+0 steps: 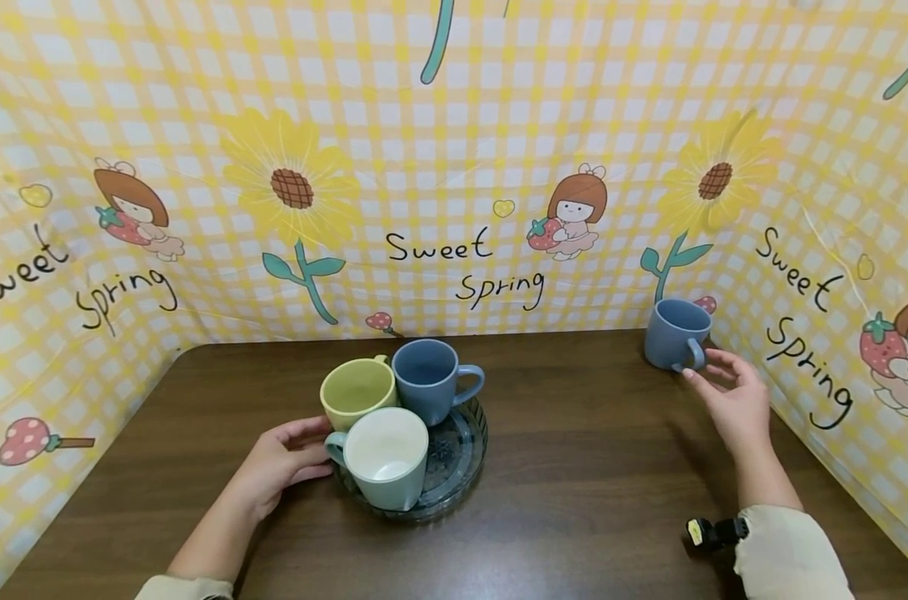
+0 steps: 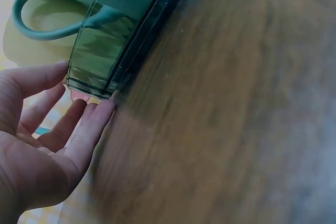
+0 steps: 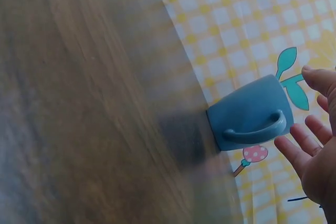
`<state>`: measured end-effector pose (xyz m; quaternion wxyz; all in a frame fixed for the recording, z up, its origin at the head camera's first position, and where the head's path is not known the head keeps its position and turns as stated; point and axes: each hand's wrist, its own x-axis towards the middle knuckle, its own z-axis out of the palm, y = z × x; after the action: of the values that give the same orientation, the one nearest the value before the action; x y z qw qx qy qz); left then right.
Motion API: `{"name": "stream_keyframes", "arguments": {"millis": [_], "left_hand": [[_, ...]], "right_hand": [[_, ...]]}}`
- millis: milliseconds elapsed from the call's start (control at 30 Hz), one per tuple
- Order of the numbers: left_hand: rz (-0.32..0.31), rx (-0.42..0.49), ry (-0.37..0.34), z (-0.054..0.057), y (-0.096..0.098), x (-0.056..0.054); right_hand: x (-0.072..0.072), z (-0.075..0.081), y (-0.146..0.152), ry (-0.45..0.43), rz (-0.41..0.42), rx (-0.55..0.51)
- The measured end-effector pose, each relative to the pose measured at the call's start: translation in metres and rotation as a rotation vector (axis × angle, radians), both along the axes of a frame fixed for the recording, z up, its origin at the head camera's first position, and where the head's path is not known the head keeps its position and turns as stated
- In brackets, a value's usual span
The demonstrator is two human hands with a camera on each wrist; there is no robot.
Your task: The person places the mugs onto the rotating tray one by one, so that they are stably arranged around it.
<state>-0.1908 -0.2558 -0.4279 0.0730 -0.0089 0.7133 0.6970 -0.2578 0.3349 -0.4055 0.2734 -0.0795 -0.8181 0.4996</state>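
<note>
A round dark glass tray (image 1: 461, 467) stands left of the table's middle with three mugs on it: a yellow-green mug (image 1: 356, 390), a blue mug (image 1: 426, 379) and a pale mint mug (image 1: 390, 462) in front. My left hand (image 1: 281, 462) is at the tray's left side, its fingertips at the glass wall (image 2: 97, 66), fingers loosely bent and not wrapped round it. Far right, another blue mug (image 1: 670, 337) sits upright near the back edge. My right hand (image 1: 739, 404) is beside that mug's handle (image 3: 257, 134), fingers spread; a gap shows in the right wrist view.
The brown wooden table (image 1: 566, 467) carries all of this. Checked yellow cloth (image 1: 439, 167) with printed flowers and lettering hangs behind it and along both sides. A small black device (image 1: 716, 533) is at the right sleeve (image 1: 791, 550).
</note>
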Motion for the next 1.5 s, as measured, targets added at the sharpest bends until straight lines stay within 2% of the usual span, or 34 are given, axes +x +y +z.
{"name": "stream_keyframes", "arguments": {"millis": [267,500,700,833,1000,1367,1500], "left_hand": [[-0.050,0.045,0.002,-0.001,0.000,-0.003],[-0.049,0.052,-0.008,-0.004,0.001,-0.003],[-0.053,0.047,-0.009,-0.007,0.000,-0.001],[-0.060,0.057,-0.012,-0.008,0.000,0.000],[-0.067,0.081,-0.007,-0.007,0.001,0.001],[-0.048,0.091,-0.015,-0.004,0.003,0.004],[-0.053,0.091,-0.016,-0.005,0.002,0.003]], "right_hand": [[-0.006,-0.002,0.004,-0.083,-0.075,0.000],[-0.015,-0.006,0.008,-0.147,-0.083,-0.051],[-0.025,-0.012,0.011,-0.147,-0.083,-0.086],[-0.029,-0.016,0.010,-0.150,-0.104,-0.180],[-0.034,-0.022,0.009,-0.101,-0.137,-0.296],[-0.049,-0.027,0.006,-0.172,-0.183,-0.263],[-0.051,-0.028,0.007,-0.117,-0.147,-0.414]]}}
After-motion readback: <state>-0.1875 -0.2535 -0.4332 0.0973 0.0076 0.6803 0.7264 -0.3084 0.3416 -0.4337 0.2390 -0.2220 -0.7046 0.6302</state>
